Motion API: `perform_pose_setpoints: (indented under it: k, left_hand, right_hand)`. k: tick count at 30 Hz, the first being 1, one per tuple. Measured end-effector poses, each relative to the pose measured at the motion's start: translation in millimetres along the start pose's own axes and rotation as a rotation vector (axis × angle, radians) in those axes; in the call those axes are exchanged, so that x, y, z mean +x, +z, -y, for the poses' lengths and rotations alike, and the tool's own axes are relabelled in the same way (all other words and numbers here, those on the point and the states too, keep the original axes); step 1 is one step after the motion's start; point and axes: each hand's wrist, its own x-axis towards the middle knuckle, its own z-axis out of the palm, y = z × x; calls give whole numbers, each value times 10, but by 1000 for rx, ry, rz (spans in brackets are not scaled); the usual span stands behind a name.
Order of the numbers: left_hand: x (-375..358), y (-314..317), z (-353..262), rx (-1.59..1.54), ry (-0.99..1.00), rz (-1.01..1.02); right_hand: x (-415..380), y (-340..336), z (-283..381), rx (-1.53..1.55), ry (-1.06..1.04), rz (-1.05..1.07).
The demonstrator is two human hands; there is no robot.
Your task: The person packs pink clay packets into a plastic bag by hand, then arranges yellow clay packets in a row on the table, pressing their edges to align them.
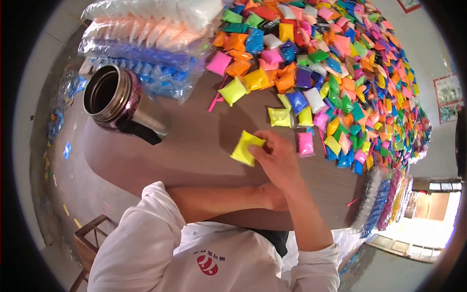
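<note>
A: Right hand (275, 158) pinches yellow packet (247, 148) on the counter (194, 146). Left hand (272, 197)?
B: Tucked under the right forearm, can't tell. Risk: squeezing could burst the packet; the mug (119, 100) left of it could get knocked.

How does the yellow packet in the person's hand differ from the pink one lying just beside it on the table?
The yellow packet is held at its edge by the right hand; the pink packet lies untouched on the table. The yellow packet looks larger and sits tilted, while the pink packet looks smaller and lies nearly straight. Both are small, sealed, filled plastic pouches.
</note>
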Motion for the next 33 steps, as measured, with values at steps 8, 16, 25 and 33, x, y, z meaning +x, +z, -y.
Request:
perform_pose_setpoints:
  k: [8, 16, 25, 33]
  left_hand:
    - [-39, -56, -28, 126, 172, -61]
    - [-52, -112, -59, 107, 193, -67]
    - [-60, -162, -48, 269, 236, -49]
    - [-20, -122, -19, 143, 255, -66]
  right_hand:
    - [377, 470, -71, -204, -195, -74]
    - [589, 316, -39, -252, -379, -279]
    - [1104, 380, 249, -787, -302, -160]
    - [1070, 355, 350, -968, -506, -145]
